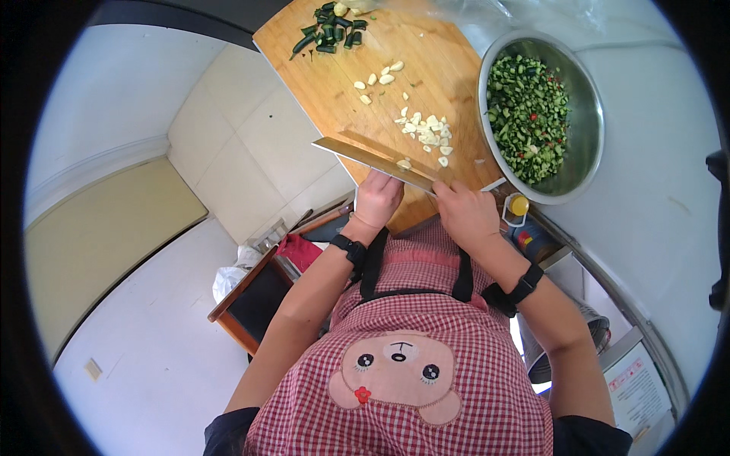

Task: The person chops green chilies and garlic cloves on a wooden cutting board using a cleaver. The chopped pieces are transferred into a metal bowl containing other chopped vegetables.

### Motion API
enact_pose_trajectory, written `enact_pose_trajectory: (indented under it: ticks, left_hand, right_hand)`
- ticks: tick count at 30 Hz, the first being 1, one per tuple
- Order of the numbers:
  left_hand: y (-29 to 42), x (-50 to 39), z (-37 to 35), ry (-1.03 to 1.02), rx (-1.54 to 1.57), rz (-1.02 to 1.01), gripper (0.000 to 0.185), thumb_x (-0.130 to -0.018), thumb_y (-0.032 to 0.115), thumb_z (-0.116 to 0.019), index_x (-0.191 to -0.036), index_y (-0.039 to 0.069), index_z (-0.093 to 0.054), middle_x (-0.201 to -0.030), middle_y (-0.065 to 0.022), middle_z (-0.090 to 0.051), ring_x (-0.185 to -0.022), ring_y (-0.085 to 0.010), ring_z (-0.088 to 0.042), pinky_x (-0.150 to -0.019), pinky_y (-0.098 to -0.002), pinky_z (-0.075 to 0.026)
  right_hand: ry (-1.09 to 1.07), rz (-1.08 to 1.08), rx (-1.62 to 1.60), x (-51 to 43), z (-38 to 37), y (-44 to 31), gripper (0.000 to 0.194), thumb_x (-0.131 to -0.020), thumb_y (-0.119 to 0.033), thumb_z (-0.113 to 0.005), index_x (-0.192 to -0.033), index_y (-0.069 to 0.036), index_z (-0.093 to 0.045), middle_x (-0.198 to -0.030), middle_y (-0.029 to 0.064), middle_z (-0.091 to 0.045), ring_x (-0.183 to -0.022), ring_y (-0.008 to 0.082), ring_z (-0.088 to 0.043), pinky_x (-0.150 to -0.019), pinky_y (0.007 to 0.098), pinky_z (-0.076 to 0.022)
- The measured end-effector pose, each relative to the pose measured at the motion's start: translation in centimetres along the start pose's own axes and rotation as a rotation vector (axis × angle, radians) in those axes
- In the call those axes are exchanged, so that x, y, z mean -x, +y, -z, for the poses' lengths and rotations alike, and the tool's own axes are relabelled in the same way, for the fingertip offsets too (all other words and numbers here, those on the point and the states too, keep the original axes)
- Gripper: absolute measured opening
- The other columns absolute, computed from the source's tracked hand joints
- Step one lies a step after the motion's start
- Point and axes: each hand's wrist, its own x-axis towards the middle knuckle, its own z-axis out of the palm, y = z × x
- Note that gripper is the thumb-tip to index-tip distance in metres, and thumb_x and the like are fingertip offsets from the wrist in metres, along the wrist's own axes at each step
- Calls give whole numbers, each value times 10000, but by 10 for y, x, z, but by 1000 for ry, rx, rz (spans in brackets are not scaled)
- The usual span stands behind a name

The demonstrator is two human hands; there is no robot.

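Observation:
My right hand (467,216) is closed around the handle of a kitchen knife (373,162), whose broad blade points to the left over the near part of a wooden cutting board (319,97). Behind the blade, the fingertips of my left hand (379,196) are hidden; whether they hold anything cannot be told. A garlic slice (404,165) shows at the blade's far face. Beyond the knife lies a loose pile of sliced garlic (430,131), and farther off are several whole garlic cloves (386,78). Dark green vegetable pieces (331,33) lie at the board's far end.
Right of the board stands a steel bowl (587,137) with chopped green vegetable (527,119) and red bits. Near its lower rim is a yellow-capped bottle (518,205). Clear plastic film (485,14) lies at the far right. A wooden-edged cabinet (245,296) is at lower left.

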Motion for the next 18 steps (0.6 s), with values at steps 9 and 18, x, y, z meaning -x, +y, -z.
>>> enact_pose_trajectory:
  ticks: [9, 18]
  left_hand:
    - [1, -1, 1, 14, 9, -1, 225, -729, -41, -711, -948, 10, -710, -935, -98, -665, -898, -301, -666, -720, -376, -578]
    - [-3, -2, 1, 26, 4, -38, 252, -702, -43, -705, -948, 10, -708, -941, -102, -664, -901, -303, -664, -728, -373, -579]
  right_hand:
    - [-7, 0, 7, -2, 1, 0, 88, -901, -150, -578, -977, -109, -596, -784, 114, -650, -666, 328, -694, -574, 453, -541]
    - [-44, -19, 30, -1, 0, 1, 105, -899, -164, -584, -983, -102, -600, -799, 123, -662, -680, 324, -702, -586, 448, -549]
